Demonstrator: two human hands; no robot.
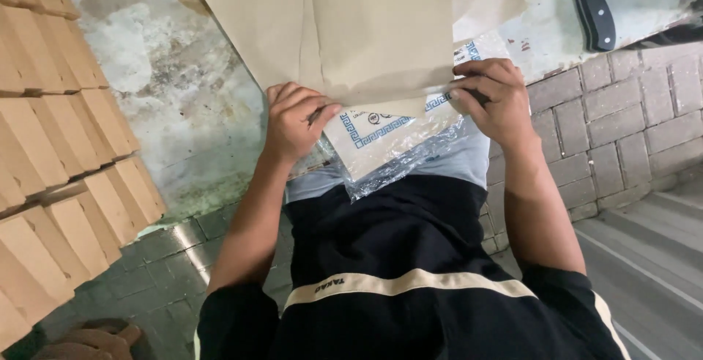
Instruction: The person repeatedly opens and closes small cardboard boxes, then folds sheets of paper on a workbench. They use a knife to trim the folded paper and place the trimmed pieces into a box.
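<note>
Clearly both hands are pinching the same thing: a large sheet of brown kraft paper whose near edge is being folded back on itself. The left hand has its fingers curled over and its thumb pressed against them, nipping the fold at its left end; the right hand does the same at the right end, fingers closed over the crease. The sheet runs away from the person across a stained, patchy concrete worktop, its near edge hanging over the worktop's front edge above the person's lap.

By my judgement the paper is light, thin and fairly stiff for its weight: it holds a crease, buckles if pushed, and tears if pulled hard, so the fold ends where the hands sit look like the sound places to grip. Its face is matt and dry, not slippery.

Under the fold lies a white printed sheet with a blue key-pattern border, and below that a crinkled clear plastic film, glossy, limp and likely slick.

A kitchen knife with a black riveted handle lies near the worktop's far right corner, well apart from the hands. Stacked tan folded paper pieces overlap in rows at the left. Grey paving blocks cover the ground.
</note>
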